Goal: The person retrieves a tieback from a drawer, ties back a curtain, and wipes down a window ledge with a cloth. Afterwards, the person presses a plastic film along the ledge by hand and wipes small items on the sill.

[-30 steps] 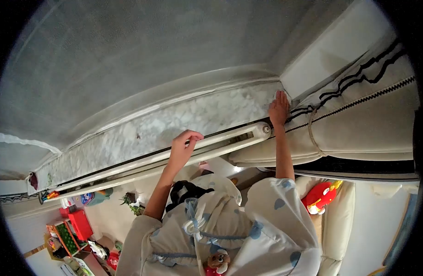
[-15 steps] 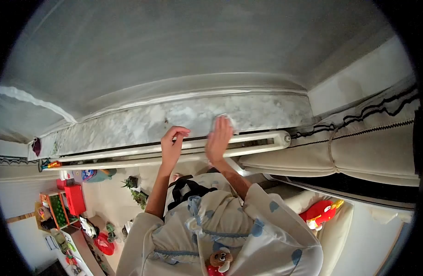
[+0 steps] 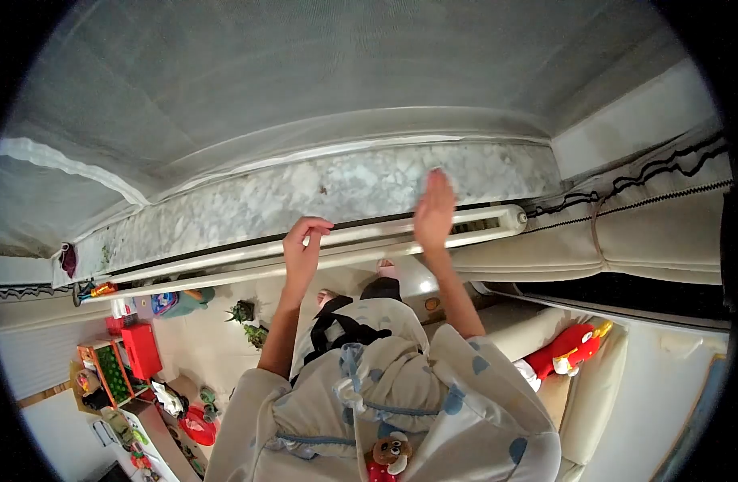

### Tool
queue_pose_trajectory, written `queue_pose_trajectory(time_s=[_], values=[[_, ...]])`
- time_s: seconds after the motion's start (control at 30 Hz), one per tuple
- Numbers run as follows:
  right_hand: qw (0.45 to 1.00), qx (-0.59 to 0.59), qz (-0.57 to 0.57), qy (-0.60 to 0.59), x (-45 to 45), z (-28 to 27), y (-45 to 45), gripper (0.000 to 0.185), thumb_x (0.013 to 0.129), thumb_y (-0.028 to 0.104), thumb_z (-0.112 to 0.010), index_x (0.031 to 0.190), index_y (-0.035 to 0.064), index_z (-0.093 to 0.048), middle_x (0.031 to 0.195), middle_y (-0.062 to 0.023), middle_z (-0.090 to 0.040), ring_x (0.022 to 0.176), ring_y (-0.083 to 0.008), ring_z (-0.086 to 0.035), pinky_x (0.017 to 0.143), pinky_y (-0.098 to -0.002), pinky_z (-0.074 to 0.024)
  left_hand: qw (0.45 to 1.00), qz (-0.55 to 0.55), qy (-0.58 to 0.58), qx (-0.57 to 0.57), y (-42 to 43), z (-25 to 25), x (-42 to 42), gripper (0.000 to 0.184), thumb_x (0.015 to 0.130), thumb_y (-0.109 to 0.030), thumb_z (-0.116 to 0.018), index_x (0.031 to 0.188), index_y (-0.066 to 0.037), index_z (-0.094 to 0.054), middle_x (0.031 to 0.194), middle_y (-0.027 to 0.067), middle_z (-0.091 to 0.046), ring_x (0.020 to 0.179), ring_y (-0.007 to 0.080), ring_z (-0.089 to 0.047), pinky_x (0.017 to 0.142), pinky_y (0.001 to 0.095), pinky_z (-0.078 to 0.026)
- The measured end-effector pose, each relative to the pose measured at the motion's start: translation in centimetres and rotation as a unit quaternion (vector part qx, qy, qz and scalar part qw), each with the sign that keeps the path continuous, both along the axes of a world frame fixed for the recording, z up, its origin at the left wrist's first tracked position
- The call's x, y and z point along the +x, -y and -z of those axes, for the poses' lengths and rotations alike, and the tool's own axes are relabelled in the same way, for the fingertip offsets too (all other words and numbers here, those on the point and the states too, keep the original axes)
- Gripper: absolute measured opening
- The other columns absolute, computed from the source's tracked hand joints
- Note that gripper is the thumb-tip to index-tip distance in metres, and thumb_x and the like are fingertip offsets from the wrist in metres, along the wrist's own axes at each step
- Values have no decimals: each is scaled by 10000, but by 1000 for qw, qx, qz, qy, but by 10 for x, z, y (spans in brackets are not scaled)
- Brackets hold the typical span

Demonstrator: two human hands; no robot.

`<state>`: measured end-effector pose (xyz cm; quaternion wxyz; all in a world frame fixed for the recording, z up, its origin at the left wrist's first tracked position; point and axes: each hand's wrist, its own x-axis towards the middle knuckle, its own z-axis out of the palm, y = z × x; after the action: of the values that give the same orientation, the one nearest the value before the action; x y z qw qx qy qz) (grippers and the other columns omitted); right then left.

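Note:
A long grey-and-white marbled sill (image 3: 256, 201) runs beneath the grey curtain-like sheet. My right hand (image 3: 435, 210) is over the sill's front edge and the cream rail, slightly blurred, its fingers straight and side by side. Whether anything lies under its palm is hidden. Loosely curled, my left hand (image 3: 305, 241) is at the cream rail (image 3: 369, 234) with thumb and fingertips drawn together and nothing visible between them. A small dark mark (image 3: 323, 190) shows on the sill between the hands.
Gathered beige curtain (image 3: 658, 233) hangs at the right, above a pale sofa (image 3: 598, 402) with a red plush toy (image 3: 563, 349). Lower left are potted plants (image 3: 240, 311), a red box (image 3: 142, 351) and shelves (image 3: 108, 373). A dark red item (image 3: 68, 259) is at the sill's left end.
My right hand has come left from the sill's right corner, then shifted slightly back right; white material seen under its fingertips earlier is hardly visible. My left hand keeps its curled shape near the rail.

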<state>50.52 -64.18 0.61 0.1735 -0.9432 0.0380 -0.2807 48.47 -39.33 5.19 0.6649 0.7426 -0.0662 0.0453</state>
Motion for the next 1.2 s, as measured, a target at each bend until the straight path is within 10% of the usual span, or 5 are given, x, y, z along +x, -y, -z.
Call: queue_pose_trajectory(time_s=[0.8,0.93,1.07,1.13,1.2], values=[[961,160,-221,-56,69,-20,-252,358,811,121,-402,1094,-82,-487,1155,-258,-466,1102,-365,-420,973,-412,-299,992,-120,-10,-38,-92,17,-42,161,807,51,-418,828,16,-574,802,65,-598,704,115,-573,647,220,-447],[837,473,-127,-244,62,-38,-210,294,867,160,-367,1087,43,-524,1144,-181,-500,1049,-320,-461,935,-350,-330,992,-123,-10,-41,-100,14,-41,161,803,50,-422,826,13,-577,786,61,-598,712,119,-574,652,221,-448],[568,818,1,-88,69,-8,-155,336,903,266,-366,1051,7,-521,1129,-85,-508,1009,-216,-482,859,-308,-380,993,-111,38,9,-99,14,-29,153,804,47,-430,826,12,-578,785,66,-603,716,117,-576,665,219,-448],[530,848,16,-9,62,-27,-125,335,910,271,-362,1012,0,-531,1048,-83,-536,966,-203,-499,819,-288,-386,992,-107,66,15,-93,16,-19,155,770,66,-451,823,-3,-578,789,77,-597,705,149,-570,653,246,-446],[719,688,72,71,58,-32,-92,324,912,269,-363,960,-1,-537,975,-124,-559,910,-212,-522,782,-305,-393,981,-103,114,117,-87,10,-13,187,719,90,-466,813,-24,-580,797,79,-585,739,186,-548,635,271,-435]])
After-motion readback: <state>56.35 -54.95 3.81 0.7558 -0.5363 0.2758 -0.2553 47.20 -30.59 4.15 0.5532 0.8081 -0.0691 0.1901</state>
